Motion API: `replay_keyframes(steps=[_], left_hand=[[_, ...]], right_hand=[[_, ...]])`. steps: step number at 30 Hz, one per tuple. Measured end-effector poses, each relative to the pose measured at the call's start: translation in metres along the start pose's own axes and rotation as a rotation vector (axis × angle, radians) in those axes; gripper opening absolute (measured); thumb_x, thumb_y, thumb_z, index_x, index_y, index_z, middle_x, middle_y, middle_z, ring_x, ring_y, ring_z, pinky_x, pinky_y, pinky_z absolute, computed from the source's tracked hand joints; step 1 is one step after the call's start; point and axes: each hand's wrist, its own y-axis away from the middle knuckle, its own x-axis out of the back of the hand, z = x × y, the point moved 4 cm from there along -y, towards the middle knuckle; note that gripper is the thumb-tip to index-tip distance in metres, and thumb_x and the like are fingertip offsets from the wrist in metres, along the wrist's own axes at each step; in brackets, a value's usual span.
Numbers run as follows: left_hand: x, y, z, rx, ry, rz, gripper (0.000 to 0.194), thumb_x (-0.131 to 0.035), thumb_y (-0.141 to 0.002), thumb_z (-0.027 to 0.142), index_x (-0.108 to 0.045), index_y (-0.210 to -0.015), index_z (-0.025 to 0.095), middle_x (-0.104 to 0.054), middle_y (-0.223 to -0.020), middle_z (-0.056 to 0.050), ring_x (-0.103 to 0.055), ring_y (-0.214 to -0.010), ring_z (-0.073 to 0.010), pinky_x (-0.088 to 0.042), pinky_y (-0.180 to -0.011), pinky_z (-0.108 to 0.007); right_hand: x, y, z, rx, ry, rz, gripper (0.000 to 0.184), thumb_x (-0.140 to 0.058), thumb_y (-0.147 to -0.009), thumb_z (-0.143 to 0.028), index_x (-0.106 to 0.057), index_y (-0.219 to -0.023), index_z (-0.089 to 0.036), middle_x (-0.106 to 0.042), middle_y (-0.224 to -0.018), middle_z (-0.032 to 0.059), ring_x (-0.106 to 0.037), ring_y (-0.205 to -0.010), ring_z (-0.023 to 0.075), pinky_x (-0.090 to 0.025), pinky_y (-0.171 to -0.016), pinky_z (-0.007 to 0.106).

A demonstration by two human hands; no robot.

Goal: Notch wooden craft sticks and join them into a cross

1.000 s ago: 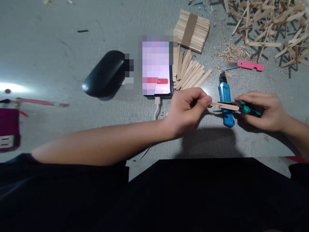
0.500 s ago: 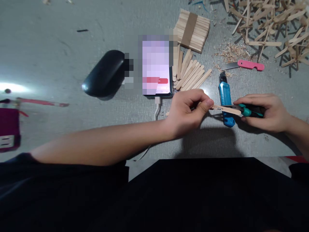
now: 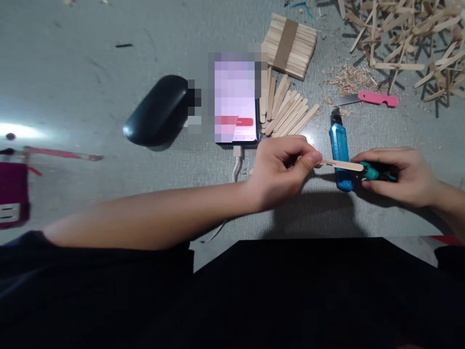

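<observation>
Between thumb and fingers, my left hand (image 3: 285, 169) pinches a wooden popsicle stick (image 3: 348, 166) that points right. The stick has a slit or notch close to my thumb. My right hand (image 3: 407, 174) is wrapped round pliers (image 3: 370, 172) with green and black handles; their jaws are mostly hidden behind the stick's rounded end. Under the stick, a blue box cutter (image 3: 339, 145) lies on the table. Loose popsicle sticks (image 3: 290, 111) are fanned out beyond my left hand.
A banded bundle of sticks (image 3: 303, 46) lies at the back. Wood shavings (image 3: 348, 80) and a pink folding knife (image 3: 378, 98) are at right, before a heap of crossed sticks (image 3: 399, 39). A phone (image 3: 236, 106) with a white cable (image 3: 237, 165) and a black case (image 3: 156, 111) lie left.
My right hand with the pliers has shifted slightly down, and the pliers' jaws have passed from beside the stick to behind it. My left hand stays nearly still.
</observation>
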Motion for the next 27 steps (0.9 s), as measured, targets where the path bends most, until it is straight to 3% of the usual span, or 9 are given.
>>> replay_keyframes(steps=[4,13,18,23,27], left_hand=[[0.002,0.0,0.001,0.007,-0.009,-0.011,0.026,-0.071,-0.1,0.026,-0.073,-0.073,0.022,-0.066,-0.065,-0.001,-0.056,-0.058,-0.0137,-0.041,-0.055,-0.032],[0.002,-0.004,-0.004,-0.045,-0.054,0.016,0.027,-0.074,-0.102,0.028,-0.071,-0.074,0.025,-0.065,-0.065,0.0,-0.055,-0.057,-0.0147,-0.039,-0.054,-0.034],[0.002,-0.003,-0.009,0.012,-0.117,0.045,0.027,-0.073,-0.101,0.032,-0.074,-0.076,0.022,-0.066,-0.064,-0.001,-0.056,-0.059,-0.015,-0.04,-0.054,-0.032],[0.002,-0.004,-0.013,0.12,-0.09,0.01,0.036,-0.075,-0.102,0.041,-0.072,-0.074,0.019,-0.061,-0.062,0.0,-0.052,-0.059,-0.0135,-0.039,-0.054,-0.029],[0.003,-0.007,-0.014,0.14,-0.017,0.001,0.049,-0.075,-0.105,0.056,-0.069,-0.072,0.02,-0.062,-0.062,-0.001,-0.051,-0.059,-0.0129,-0.04,-0.054,-0.028]], right_hand=[[-0.001,0.001,-0.001,-0.005,0.003,-0.013,0.035,-0.086,-0.096,-0.026,-0.087,-0.13,-0.031,-0.089,-0.119,0.0053,-0.086,-0.098,0.0248,-0.074,-0.09,0.039],[-0.002,-0.002,-0.001,-0.009,0.015,-0.01,0.022,-0.081,-0.099,-0.029,-0.087,-0.121,-0.03,-0.085,-0.096,0.001,-0.08,-0.078,0.0205,-0.065,-0.066,0.033],[0.001,-0.003,-0.002,0.01,0.079,-0.013,0.021,-0.077,-0.101,-0.027,-0.086,-0.12,-0.032,-0.085,-0.099,0.0004,-0.079,-0.082,0.0211,-0.063,-0.071,0.033],[0.003,-0.003,-0.001,0.13,0.277,0.007,0.034,-0.074,-0.094,-0.02,-0.081,-0.127,-0.029,-0.083,-0.097,0.0027,-0.078,-0.08,0.0227,-0.058,-0.069,0.036],[0.006,-0.005,0.002,0.27,0.461,0.093,0.035,-0.071,-0.094,-0.023,-0.077,-0.128,-0.03,-0.083,-0.098,0.0045,-0.076,-0.08,0.0258,-0.058,-0.069,0.04]])
